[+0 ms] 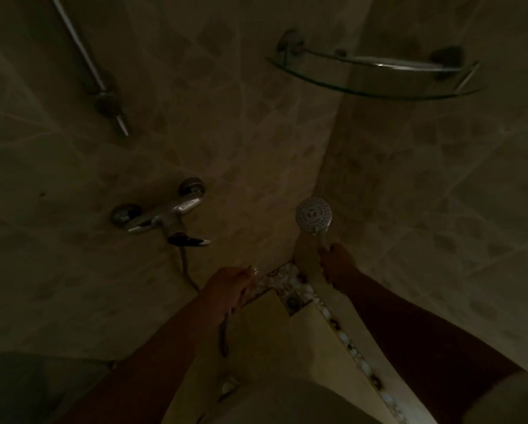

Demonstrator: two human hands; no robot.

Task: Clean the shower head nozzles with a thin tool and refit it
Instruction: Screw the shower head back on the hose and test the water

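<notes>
Both forearms reach forward, the left hand (pixel 230 286) curled (contents unclear), the right hand (pixel 337 261) fisted upright.

- The right hand (pixel 337 264) is covering the lower handle of the shower head (pixel 314 214).
- The left hand (pixel 226 289) is curling over the hose (pixel 224 335), hiding part of it; any thin tool there is too dim to tell.
- The top edge is cutting off the riser rail (pixel 85 56).
- The bottom edge is cropping both forearms.
</notes>
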